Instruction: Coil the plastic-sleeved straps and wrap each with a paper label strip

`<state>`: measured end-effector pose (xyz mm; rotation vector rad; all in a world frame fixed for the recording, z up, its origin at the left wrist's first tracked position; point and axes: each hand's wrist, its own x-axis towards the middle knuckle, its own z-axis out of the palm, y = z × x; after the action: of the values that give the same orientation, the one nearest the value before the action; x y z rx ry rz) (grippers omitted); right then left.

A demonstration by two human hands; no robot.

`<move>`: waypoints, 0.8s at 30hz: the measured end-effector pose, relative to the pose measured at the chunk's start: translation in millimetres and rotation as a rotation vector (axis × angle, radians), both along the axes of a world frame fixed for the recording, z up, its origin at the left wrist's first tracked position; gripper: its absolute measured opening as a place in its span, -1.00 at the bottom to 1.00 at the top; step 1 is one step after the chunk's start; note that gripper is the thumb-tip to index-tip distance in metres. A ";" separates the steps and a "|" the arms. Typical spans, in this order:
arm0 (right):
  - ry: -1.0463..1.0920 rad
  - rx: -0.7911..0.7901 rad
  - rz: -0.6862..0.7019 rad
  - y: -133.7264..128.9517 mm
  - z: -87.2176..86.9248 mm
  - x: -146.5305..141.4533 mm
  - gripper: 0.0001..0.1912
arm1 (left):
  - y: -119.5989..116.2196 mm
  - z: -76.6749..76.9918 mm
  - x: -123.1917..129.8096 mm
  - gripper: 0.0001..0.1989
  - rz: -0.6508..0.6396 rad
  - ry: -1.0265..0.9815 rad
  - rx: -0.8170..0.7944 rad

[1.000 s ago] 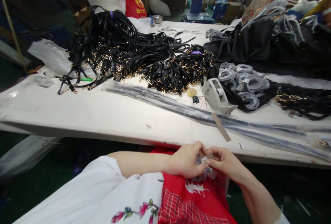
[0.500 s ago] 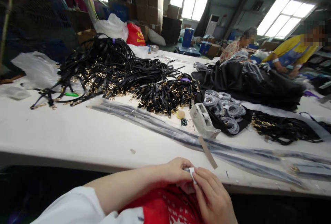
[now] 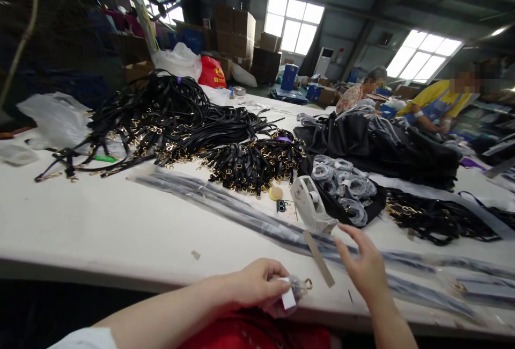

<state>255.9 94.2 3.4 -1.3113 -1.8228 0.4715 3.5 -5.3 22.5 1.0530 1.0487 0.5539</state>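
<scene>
My left hand [image 3: 263, 283] is closed around a small clear-plastic-wrapped bundle [image 3: 295, 286] at the table's front edge. A gold metal ring or hook shows at the bundle's end, and a white paper tag lies against it by my thumb. My right hand [image 3: 364, 263] reaches out with thumb and forefinger apart. Its fingertips are at the front end of a grey-white tape dispenser [image 3: 309, 204]; whether they touch the tape there I cannot tell. Between the hands a narrow tan strip [image 3: 319, 259] lies across long plastic-wrapped black straps [image 3: 257, 220].
Black straps with gold clasps [image 3: 169, 118] are heaped at the left, with buckled straps [image 3: 241, 169] beside them. Coiled clear-wrapped pieces [image 3: 341, 182] and black bags [image 3: 374, 139] lie at the right. A phone [image 3: 286, 208] is beside the dispenser. Two people work at the far right.
My right hand has left the bundle and moved up and right to the tape dispenser's front. My left hand keeps the bundle, now more exposed. The view has tilted up slightly.
</scene>
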 end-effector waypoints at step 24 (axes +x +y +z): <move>0.359 -0.244 -0.110 59.2 -23.7 -26.5 -0.43 | -16.7 -12.0 1.8 -0.35 0.011 0.127 -0.025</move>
<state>229.4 153.4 -20.3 -1.3781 -1.4218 0.8320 5.3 -22.0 10.5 1.0715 1.1710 0.4863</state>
